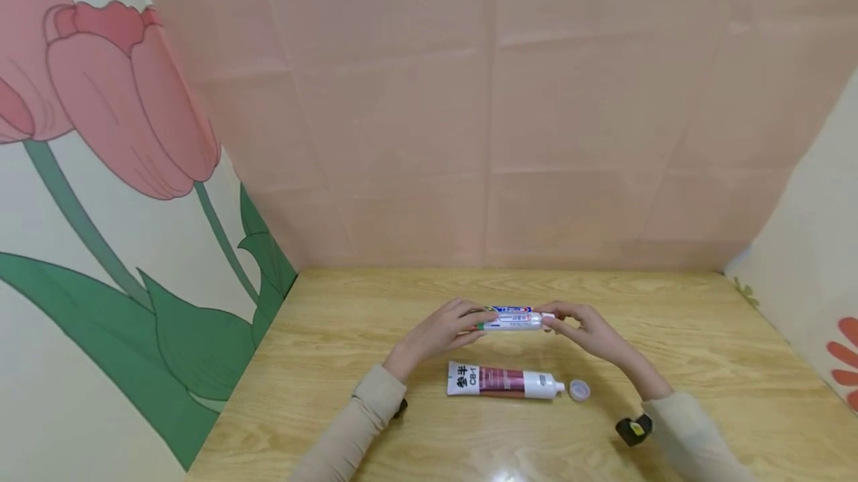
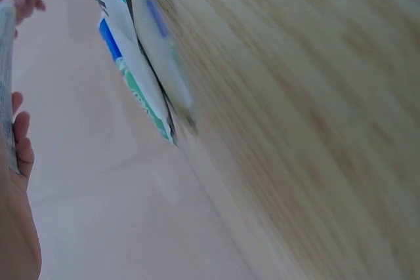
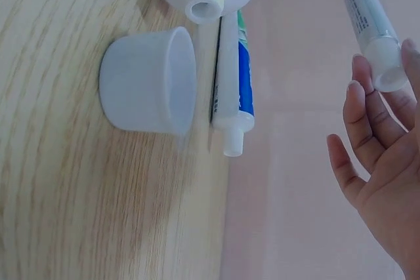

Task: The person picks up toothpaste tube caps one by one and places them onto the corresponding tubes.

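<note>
My left hand [image 1: 439, 329] grips the body of a white toothpaste tube [image 1: 512, 321], held level over the table. At its right end, the thumb and fingers of my right hand [image 1: 590, 329] pinch the white cap [image 3: 388, 73]. Behind the held tube, mostly covered by it in the head view, lies a blue, green and white toothpaste tube [image 3: 244, 90] with its nozzle bare. Nearer to me lies a maroon and white tube [image 1: 501, 381] marked CB-1, its nozzle uncapped. A translucent white cap [image 1: 579, 390] stands beside that nozzle.
All this is on a wood-grain table [image 1: 335, 363]. A pinkish cloth backdrop [image 1: 482, 132] rises at its back edge, and a wall with painted tulips [image 1: 134, 94] borders the left side. Another pale wall [image 1: 818, 243] with a red flower stands at right.
</note>
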Tool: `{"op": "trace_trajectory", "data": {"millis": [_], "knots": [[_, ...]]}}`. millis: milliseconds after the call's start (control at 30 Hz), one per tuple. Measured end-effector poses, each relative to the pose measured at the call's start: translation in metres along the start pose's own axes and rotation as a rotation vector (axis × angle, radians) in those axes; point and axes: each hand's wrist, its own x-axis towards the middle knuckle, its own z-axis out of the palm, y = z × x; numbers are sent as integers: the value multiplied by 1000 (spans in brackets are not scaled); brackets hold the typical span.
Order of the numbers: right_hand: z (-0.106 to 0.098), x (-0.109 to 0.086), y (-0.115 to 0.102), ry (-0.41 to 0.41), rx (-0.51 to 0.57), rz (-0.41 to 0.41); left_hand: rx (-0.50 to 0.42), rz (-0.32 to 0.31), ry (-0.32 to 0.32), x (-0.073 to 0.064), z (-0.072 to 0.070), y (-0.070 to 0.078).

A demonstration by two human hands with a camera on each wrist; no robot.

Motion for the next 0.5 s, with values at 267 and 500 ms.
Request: {"op": "trace_trajectory", "data": {"millis": [267,500], "knots": [[1,0,-5,-4,18,53,-28,11,45,3,1,-1],[1,1,-4,5,54,11,-3,29,108,5,3,0]]}}
